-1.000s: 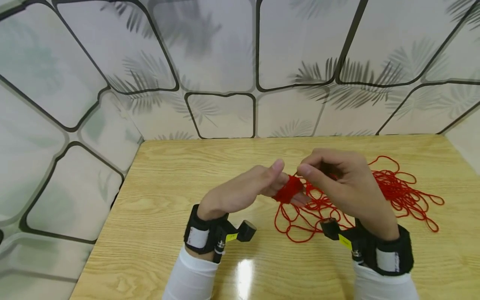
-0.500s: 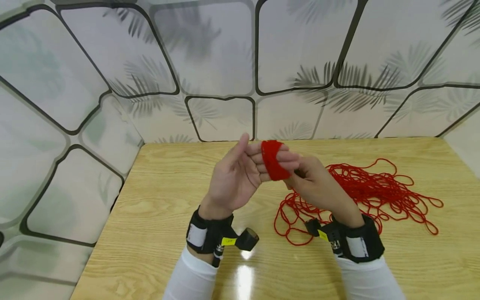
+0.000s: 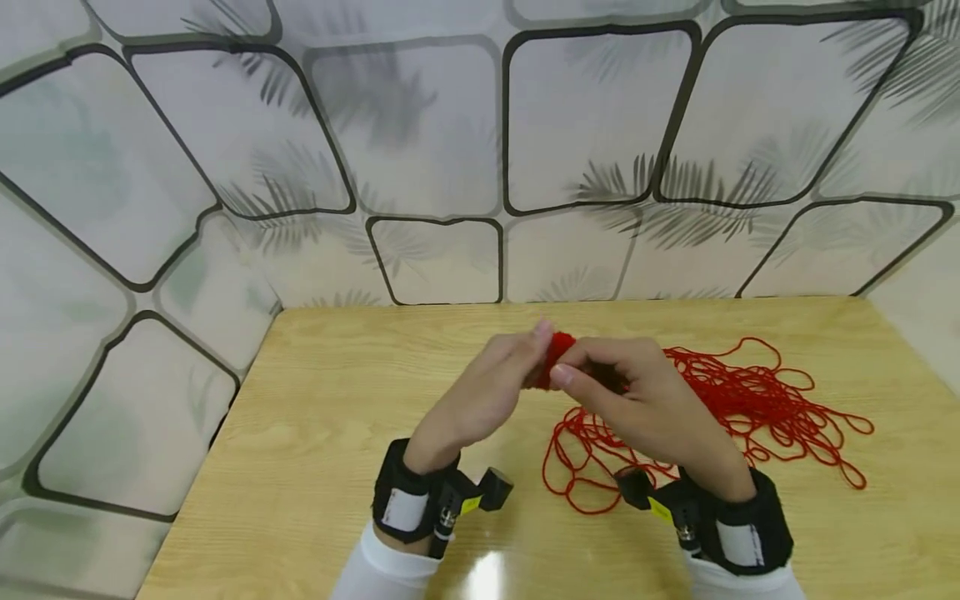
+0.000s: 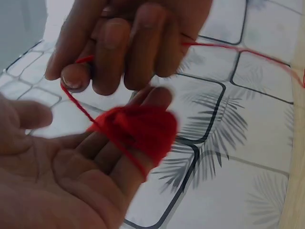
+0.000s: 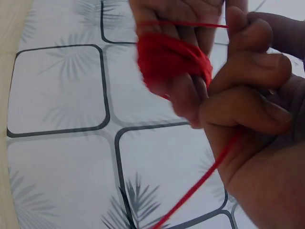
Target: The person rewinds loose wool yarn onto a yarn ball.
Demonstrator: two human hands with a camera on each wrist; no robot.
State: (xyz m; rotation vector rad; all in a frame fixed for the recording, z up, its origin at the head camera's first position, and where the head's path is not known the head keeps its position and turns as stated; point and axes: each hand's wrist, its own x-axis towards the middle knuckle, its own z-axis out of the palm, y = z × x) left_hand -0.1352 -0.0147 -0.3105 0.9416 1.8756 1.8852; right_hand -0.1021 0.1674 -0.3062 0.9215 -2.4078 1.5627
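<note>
My left hand [image 3: 483,392] is held up over the table with its fingers fairly straight. Around those fingers wraps a thick band of red yarn [image 4: 147,126], also visible in the right wrist view as a wound bundle [image 5: 169,62]. Close beside it, my right hand [image 3: 648,404] pinches the running strand [image 4: 76,102] between thumb and fingertips. From the curled fingers of that hand the strand [image 5: 198,188] trails away. A loose tangle of the same red yarn [image 3: 738,396] lies on the table, partly hidden behind my right hand and forearm.
The wooden table [image 3: 300,433] meets a patterned wall [image 3: 435,258] at its back edge and another on the left. Loose yarn loops [image 3: 577,492] spread near my right wrist. Each wrist wears a black strap with a small camera.
My left hand has turned from its palm-up pose half a second ago. My right hand has come round from the fingertips' underside to the near side of the wound yarn. The head view has tilted slightly up.
</note>
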